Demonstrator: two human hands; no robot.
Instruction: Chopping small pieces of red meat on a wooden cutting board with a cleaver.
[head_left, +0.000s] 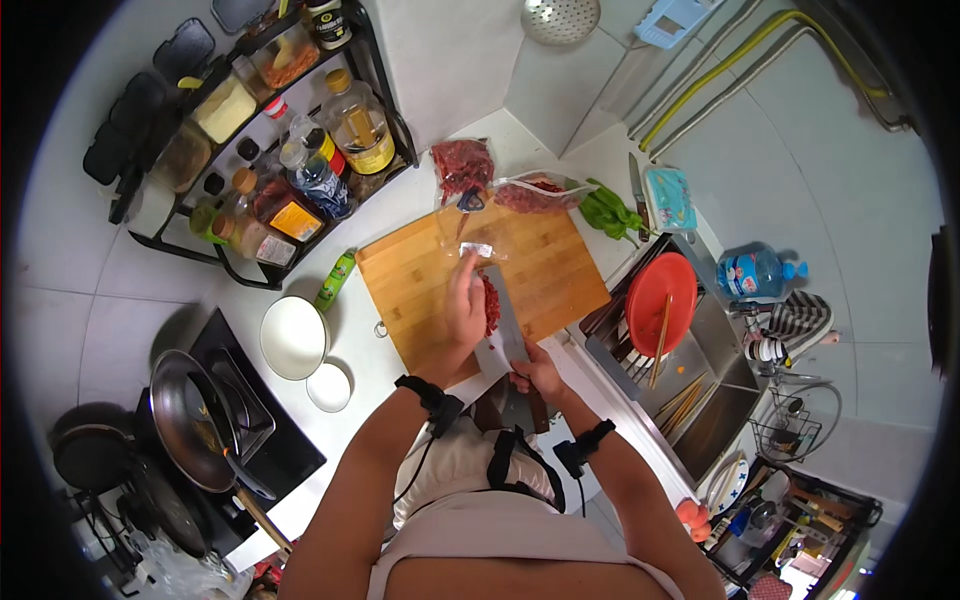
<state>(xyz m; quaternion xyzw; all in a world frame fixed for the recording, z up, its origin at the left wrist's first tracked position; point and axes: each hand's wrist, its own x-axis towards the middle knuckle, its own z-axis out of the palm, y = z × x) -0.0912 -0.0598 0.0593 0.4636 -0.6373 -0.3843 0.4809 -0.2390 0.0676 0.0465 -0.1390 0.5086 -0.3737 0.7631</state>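
Note:
My right hand (538, 373) grips a wide-bladed cleaver (512, 321) at its near end, the blade flat and pointing away from me over the wooden cutting board (420, 255). Finely chopped red pieces, seemingly meat (490, 306), lie along the blade's left side; a few sit nearer my right hand. Beside them, my left hand (466, 304) is stretched out with its palm edge towards the pieces and nothing held in it. Just past its fingertips lies a clear plastic bag (450, 225) with a white label (476, 250).
Bags of red meat (463, 166) and green leaves (609, 210) sit behind the board. White bowls (294, 337) stand left, near a stove with a frying pan (193, 420). On the right, a red basin (661, 304) sits over the sink (720, 360). A bottle rack (274, 281) stands back left.

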